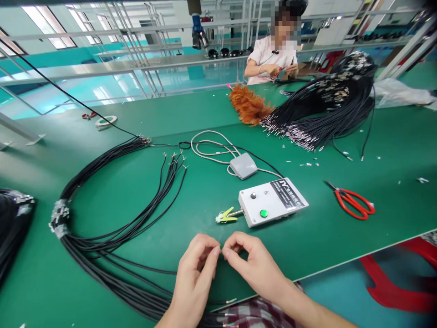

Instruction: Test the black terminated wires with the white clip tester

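My left hand (198, 273) and my right hand (251, 259) meet fingertip to fingertip near the table's front edge. Each is closed in a pinch, and what lies between the fingertips is too small to make out. One black cable runs in under my left hand from the bundle of black cables (102, 278), which curves round the left side and is bound with silvery wrap (60, 218). Just beyond my hands lies a white control box (269, 200) with a green button and a yellow-green clip (227, 215) on its shaft.
Red-handled scissors (353, 202) lie right of the box, a grey pedal (243, 165) behind it. Further back are an orange feather duster (249, 105), a large cable pile (321, 105) and a white tape roll (106, 121). A person (273, 59) works across the green table (211, 196).
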Available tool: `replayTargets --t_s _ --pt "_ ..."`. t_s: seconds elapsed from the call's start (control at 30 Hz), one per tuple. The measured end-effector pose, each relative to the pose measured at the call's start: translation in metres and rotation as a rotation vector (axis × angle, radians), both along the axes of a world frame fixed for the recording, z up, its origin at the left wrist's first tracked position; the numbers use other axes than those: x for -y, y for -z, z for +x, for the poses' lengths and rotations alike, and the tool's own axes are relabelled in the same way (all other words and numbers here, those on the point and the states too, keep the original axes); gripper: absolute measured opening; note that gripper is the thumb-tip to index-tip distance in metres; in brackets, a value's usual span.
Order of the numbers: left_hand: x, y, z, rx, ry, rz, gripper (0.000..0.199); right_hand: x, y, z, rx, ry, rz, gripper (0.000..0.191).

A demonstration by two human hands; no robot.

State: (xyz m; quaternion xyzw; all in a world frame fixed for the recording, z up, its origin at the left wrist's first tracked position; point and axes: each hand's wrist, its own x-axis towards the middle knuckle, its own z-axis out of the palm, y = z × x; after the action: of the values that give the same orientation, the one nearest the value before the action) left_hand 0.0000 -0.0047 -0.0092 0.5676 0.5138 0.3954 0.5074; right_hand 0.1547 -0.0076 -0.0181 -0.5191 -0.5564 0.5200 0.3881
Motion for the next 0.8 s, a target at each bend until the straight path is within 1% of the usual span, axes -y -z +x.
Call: replayTargets --t_s 0.13,0.17,0.23,0.3,0.33,0.43,0.47,0.5,0.53,0.57,0.63,0.67,0.7,0.77,0.8 --pt "-0.006 0.003 -0.001 0.061 0.008 -0.152 0.023 0.001 -0.005 0.01 0.287 -0.029 0.204 0.013" --pt "-0.008 0.004 -0.001 0.074 0.007 -0.162 0.023 0.001 -0.006 0.011 0.37 -0.019 0.268 0.01" --pt "-0.009 0.005 -0.002 0.075 0.01 -0.156 0.023 0.0 -0.008 0.01 0.534 -0.017 0.408 0.013" --pt "-0.01 0.005 -0.003 0.024 0.029 -0.098 0.02 -0.003 -0.008 0.009 0.666 -0.065 0.563 0.012" --pt "-0.01 0.004 -0.005 -0.021 0.058 -0.039 0.019 -0.006 -0.007 0.01 0.705 -0.108 0.641 0.014" --pt "-0.012 0.002 -0.012 -0.151 0.241 0.164 0.019 -0.015 -0.005 0.016 0.727 -0.275 0.858 0.028" --pt "-0.013 0.002 -0.014 -0.168 0.297 0.194 0.02 -0.018 -0.004 0.02 0.721 -0.325 0.909 0.029" --pt "-0.014 0.003 -0.016 -0.166 0.32 0.193 0.02 -0.02 -0.003 0.024 0.721 -0.357 0.944 0.03" --pt "-0.016 0.004 -0.017 -0.147 0.301 0.165 0.02 -0.023 -0.004 0.027 0.732 -0.358 0.962 0.03" --pt "-0.019 0.006 -0.018 -0.12 0.247 0.117 0.019 -0.025 -0.005 0.03 0.751 -0.326 0.965 0.029" --pt "-0.025 0.009 -0.017 -0.05 0.105 0.0 0.017 -0.031 -0.009 0.033 0.807 -0.209 0.941 0.019" --pt "-0.029 0.011 -0.017 -0.016 0.051 -0.048 0.017 -0.035 -0.012 0.032 0.853 -0.154 0.915 0.012" --pt "-0.033 0.013 -0.016 0.01 0.018 -0.081 0.018 -0.04 -0.014 0.03 0.922 -0.122 0.884 0.009" --pt "-0.041 0.015 -0.014 0.037 -0.001 -0.108 0.021 -0.05 -0.017 0.025 1.091 -0.134 0.813 0.015" --pt "-0.044 0.016 -0.014 0.039 -0.002 -0.107 0.022 -0.054 -0.018 0.022 1.163 -0.159 0.782 0.013"
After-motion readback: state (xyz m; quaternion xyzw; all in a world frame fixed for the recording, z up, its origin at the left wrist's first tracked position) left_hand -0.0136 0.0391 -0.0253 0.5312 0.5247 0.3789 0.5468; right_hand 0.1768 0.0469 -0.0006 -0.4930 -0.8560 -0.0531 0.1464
